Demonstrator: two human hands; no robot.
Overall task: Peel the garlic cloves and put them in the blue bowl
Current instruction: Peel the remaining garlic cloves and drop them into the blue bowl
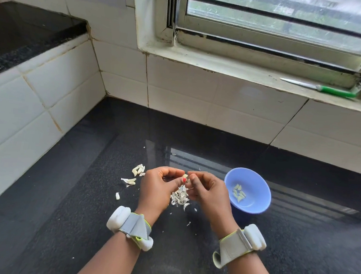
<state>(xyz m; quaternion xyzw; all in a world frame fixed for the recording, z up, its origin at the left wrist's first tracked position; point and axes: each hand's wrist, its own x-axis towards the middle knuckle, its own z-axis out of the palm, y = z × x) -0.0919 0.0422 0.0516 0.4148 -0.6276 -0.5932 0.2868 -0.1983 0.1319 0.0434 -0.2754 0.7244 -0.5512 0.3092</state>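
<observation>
My left hand (157, 187) and my right hand (207, 191) meet over the black counter, both pinching one small garlic clove (185, 176) between the fingertips. Below them lies a heap of white garlic skins (179, 197). Unpeeled cloves (138, 169) sit in a small group to the left of my left hand, with a few more cloves (130, 181) nearer and a single clove (117, 195) closer still. The blue bowl (256, 182) stands just right of my right hand and holds several peeled cloves (239, 192).
A green-handled knife (323, 89) lies on the window sill at the back right. White tiled walls close off the counter (80, 226) at the back and left. A raised black ledge (20, 33) is at the far left. Skin flakes are scattered near my wrists.
</observation>
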